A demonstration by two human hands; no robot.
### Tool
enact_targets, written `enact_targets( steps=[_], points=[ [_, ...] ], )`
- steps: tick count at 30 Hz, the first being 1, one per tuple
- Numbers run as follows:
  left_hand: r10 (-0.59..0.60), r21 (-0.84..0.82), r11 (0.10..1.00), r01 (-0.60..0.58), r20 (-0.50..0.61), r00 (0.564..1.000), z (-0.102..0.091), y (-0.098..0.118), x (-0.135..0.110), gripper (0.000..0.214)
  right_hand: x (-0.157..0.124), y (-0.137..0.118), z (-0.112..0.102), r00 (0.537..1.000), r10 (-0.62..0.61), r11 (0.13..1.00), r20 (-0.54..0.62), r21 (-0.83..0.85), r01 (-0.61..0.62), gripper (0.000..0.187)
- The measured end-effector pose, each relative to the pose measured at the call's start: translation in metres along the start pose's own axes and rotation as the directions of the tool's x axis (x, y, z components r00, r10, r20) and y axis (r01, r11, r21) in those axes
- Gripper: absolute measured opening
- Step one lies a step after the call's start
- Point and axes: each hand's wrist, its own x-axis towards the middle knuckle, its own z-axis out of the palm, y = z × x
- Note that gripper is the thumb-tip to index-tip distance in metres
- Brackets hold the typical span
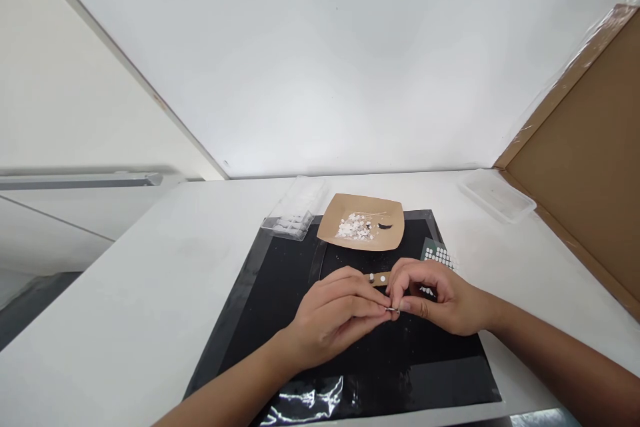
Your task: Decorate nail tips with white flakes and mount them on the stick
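Note:
My left hand (340, 313) and my right hand (437, 297) meet fingertip to fingertip above a black mat (280, 287). Between their pinched fingers is a small shiny metal piece (393, 309), mostly covered, so its exact kind does not show. Just behind the fingers lies a brown strip (377, 279) bearing a white dot and a small light-coloured piece. Partly under my right hand is a dark sheet of white round stickers (437, 253).
A brown paper tray (330, 220) holds many white bits and a dark scrap. To its left is a clear plastic box (295, 210) with compartments. A shallow clear container (497, 197) sits at the back right, beside a cardboard panel (585, 153). A white wall rises behind.

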Motion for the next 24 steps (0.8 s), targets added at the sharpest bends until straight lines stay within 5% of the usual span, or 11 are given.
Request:
enact_targets(
  steps=[5,24],
  points=[
    [0.006,0.098,0.995,-0.008,0.018,1.0,-0.0015,-0.0041,-0.0054,0.034,0.0006,-0.0029,0.0051,0.994,-0.075,0.979,-0.078,-0.195,0.058,0.009],
    [-0.02,0.141,0.99,0.026,-0.044,0.999,-0.0004,-0.0064,-0.0041,0.025,-0.0019,0.0065,0.0051,0.985,-0.106,0.976,-0.136,-0.206,0.076,0.013]
  ],
)
